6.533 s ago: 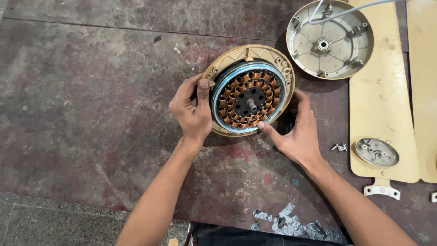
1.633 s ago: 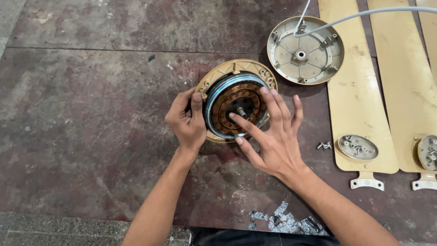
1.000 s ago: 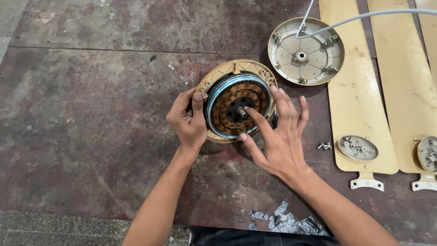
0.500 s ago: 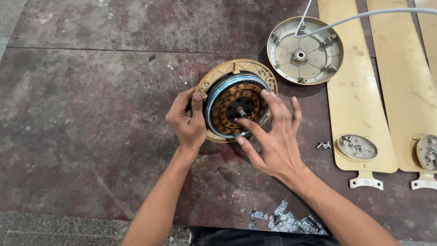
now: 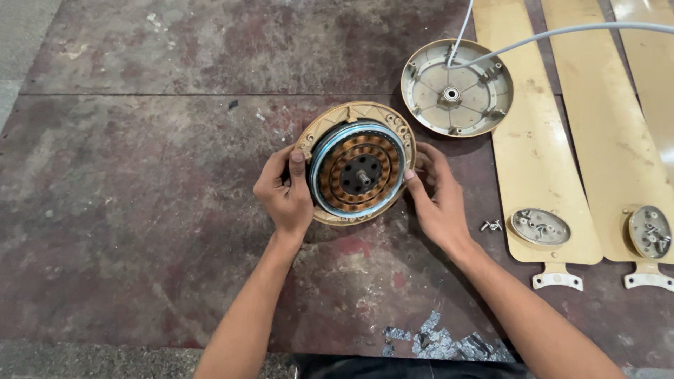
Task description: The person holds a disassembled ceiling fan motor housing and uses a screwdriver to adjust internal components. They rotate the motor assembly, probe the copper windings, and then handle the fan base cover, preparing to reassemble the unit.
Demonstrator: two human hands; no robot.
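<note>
floor [image 5: 140, 210]: we see bare, stained stone with grit and a patch of foil-like scraps [image 5: 442, 344] near our knees. Debris could get into the open motor if we drag or tip it.
fan blades [image 5: 540, 140]: three cream blades lie flat to the right, well apart from the motor. A careless elbow swing on that side could scuff or bend them.
motor assembly [image 5: 358, 172]: it sits on the floor, centre of view, between both hands. If we lift unevenly, we judge the inner part could jam or drop out of its housing.
housing [image 5: 351, 112]: gold-tan round shell, open side up, screw bosses around the rim.
stator [image 5: 359, 172]: copper windings in a ring, blue-grey band outside them, dark hub with a short shaft in the middle. Fingertips or nails pressed onto the windings could nick the enamel.
top cover [image 5: 456, 88]: pale round cap, inside up, bearing at its centre, white cable [image 5: 562, 31] running off to the upper right. Snagging that cable would pull the cover around.
left hand [image 5: 284, 193]: grips the left edge, thumb laid on the blue-grey band.
right hand [image 5: 439, 196]: fingers half open against the right edge, touching rather than clamped.
loose screws [image 5: 490, 226]: small pile just beside the right wrist; a brush could scatter them.
</note>
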